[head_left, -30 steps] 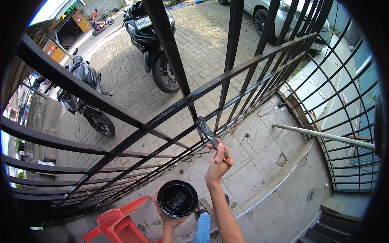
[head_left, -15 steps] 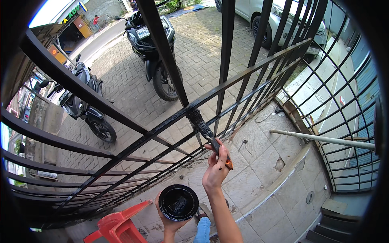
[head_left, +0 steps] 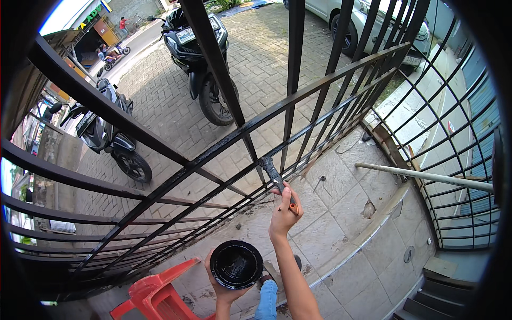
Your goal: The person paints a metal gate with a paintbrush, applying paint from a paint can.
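My right hand (head_left: pixel 285 216) is closed around the handle of a paintbrush (head_left: pixel 272 172) whose bristles are thick with black paint. The bristle end touches a middle horizontal rail of the dark metal fence (head_left: pixel 224 143), by the foot of an upright bar. Fresh paint shines wet on parts of the rails. Lower down, my left hand (head_left: pixel 220 290) grips a round black paint pot (head_left: pixel 237 242) from its left side. Dark, glossy paint coats the pot's inside; how deep it is I cannot tell.
A red plastic chair (head_left: pixel 160 290) stands beside my left hand. Tiled floor (head_left: pixel 330 213) with a raised step lies right. A pale pole (head_left: pixel 421 177) juts in before a wire grid (head_left: pixel 453 133). Beyond the fence are two parked motorbikes (head_left: pixel 197 58) and a silver car (head_left: pixel 368 26).
The brush has come down from the upper rail to the rail below it. My left hand holds the pot nearly still. A ridden motorbike has appeared on the far road.
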Action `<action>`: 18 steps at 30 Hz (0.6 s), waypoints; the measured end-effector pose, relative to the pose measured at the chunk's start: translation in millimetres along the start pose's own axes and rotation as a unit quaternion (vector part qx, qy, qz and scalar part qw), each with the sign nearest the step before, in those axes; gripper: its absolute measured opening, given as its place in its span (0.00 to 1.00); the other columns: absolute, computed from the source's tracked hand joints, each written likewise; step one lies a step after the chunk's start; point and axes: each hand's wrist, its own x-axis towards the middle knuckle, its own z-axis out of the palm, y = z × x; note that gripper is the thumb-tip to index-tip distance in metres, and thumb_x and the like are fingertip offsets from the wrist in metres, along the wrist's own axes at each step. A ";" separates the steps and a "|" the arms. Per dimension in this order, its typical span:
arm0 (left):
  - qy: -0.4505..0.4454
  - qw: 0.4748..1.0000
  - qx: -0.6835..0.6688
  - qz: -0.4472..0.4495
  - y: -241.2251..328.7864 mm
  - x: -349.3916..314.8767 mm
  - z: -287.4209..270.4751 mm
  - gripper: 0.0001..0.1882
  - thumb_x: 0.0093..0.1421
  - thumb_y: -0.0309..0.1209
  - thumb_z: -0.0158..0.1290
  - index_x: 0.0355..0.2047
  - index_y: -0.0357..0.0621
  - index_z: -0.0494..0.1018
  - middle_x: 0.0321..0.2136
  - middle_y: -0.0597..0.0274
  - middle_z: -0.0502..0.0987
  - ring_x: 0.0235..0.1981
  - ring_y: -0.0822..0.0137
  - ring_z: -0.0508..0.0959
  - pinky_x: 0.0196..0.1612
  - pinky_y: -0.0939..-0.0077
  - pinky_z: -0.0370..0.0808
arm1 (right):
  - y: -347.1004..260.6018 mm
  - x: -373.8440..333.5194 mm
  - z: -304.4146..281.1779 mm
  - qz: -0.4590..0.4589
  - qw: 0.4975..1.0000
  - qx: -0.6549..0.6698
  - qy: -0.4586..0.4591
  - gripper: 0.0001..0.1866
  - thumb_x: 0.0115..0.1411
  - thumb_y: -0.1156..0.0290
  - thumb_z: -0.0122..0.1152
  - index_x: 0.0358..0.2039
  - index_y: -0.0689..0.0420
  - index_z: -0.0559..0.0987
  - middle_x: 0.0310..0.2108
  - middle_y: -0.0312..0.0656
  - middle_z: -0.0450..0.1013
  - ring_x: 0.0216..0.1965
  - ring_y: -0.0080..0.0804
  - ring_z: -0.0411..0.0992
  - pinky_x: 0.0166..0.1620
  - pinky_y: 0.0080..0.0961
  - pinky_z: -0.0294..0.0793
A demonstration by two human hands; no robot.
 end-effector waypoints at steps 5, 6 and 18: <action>0.011 1.000 -0.001 0.002 8.9 1.2 -5.3 0.59 0.26 0.37 0.71 0.56 0.38 0.46 0.49 0.53 0.60 0.50 0.60 0.66 0.54 0.66 0.63 | -17.3 -1.5 14.1 -0.036 0.997 -0.058 -0.019 0.15 0.60 0.66 0.48 0.35 0.65 0.77 0.22 0.41 0.75 0.22 0.18 0.67 0.30 0.13 0.62; 0.013 1.000 -0.001 0.000 10.0 2.3 -7.5 0.59 0.26 0.37 0.71 0.56 0.38 0.46 0.49 0.53 0.60 0.50 0.60 0.66 0.54 0.66 0.63 | -27.5 -1.1 15.2 -0.003 1.000 0.015 -0.025 0.15 0.60 0.66 0.48 0.35 0.65 0.77 0.22 0.41 0.75 0.23 0.18 0.68 0.31 0.13 0.62; 0.021 0.999 -0.027 -0.001 15.6 5.2 -13.9 0.57 0.26 0.37 0.70 0.55 0.39 0.48 0.49 0.53 0.60 0.50 0.60 0.65 0.55 0.66 0.61 | -8.2 3.5 4.5 -0.012 0.998 -0.067 0.015 0.14 0.59 0.67 0.49 0.35 0.65 0.77 0.22 0.41 0.75 0.24 0.22 0.71 0.31 0.17 0.65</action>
